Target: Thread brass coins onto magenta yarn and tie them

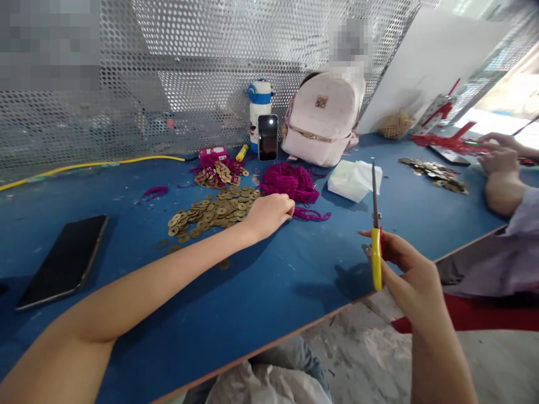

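Note:
My right hand grips a pair of scissors with yellow handles, held upright over the table's front edge, blades pointing up. Reaching across the table, my left hand has its fingers curled down at the end of a magenta cord; what lies inside the fingers is hidden. Just behind it sits a heap of magenta cord. A pile of brass coins with holes spreads to the left of that hand, and some coins are partly covered by the forearm. Behind the pile lie coins tied with magenta cord.
A dark phone lies at left; another phone leans on a bottle. A pink backpack and white tissue pack stand further right. Another person's hands work near more coins.

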### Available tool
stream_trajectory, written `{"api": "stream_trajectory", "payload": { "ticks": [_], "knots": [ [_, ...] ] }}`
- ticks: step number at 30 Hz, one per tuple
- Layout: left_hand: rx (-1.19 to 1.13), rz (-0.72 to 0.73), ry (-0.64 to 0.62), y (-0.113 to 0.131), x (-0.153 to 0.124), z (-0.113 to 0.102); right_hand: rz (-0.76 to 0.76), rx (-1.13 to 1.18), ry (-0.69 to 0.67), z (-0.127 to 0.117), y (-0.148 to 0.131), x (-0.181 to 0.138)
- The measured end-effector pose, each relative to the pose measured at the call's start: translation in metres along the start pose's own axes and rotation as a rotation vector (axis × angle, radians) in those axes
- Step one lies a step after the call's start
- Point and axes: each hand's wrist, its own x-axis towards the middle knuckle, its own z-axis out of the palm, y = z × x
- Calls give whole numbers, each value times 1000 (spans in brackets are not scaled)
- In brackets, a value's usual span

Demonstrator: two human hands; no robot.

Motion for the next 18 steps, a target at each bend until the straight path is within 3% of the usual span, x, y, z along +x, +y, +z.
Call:
{"api": "stream_trajectory", "payload": {
  "ticks": [2, 6, 11, 15, 18],
  "knots": [
    [-85, -21, 8, -7, -7, -12, -47, -176, -18, -10, 9, 4],
    [-582, -99, 120, -12, -33, -48, -138, -587, -62, -19, 11, 25],
    [-649, -196, 241, -9, -69, -85, -337, -746, -253, -7, -6, 62],
    [-674, -222, 239, -7, -88, -91, -499, -581, -427, 9, -39, 85],
    [-658, -203, 239, -7, -93, -85, -498, -35, -578, 32, -68, 95]
  ]
}}
